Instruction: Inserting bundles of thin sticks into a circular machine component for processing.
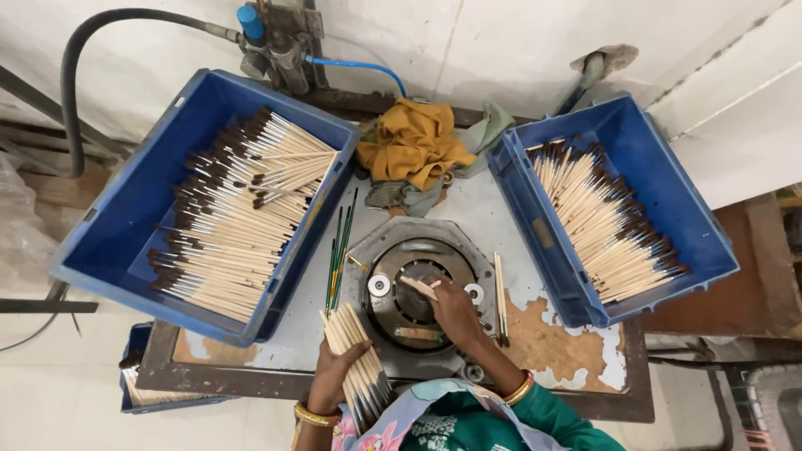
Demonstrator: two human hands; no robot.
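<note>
Pale wood is everywhere here: thin, smooth brush handles with dark tips. The left hand [332, 370] is wrapped tight around a fat bundle of brushes [357, 367], which sticks up in a fan and points back down past the wrist. The right hand [455, 311] pinches one single brush [418, 287] and rests it on the round metal machine [418, 294], a grey, shiny disc with a dark hole in the middle and small bolts around it. The left blue crate [134, 209] is hard plastic and holds a big messy pile of brushes. The right blue crate [685, 200] holds a neater row. A few green sticks [340, 246] lie just beside the machine. A crumpled yellow cloth [413, 146] sits between the crates. The table top [568, 347] is worn, with its pale coat peeled off to brown patches. Behind it is a white wall [501, 42] with a thick black hose [75, 75].
</note>
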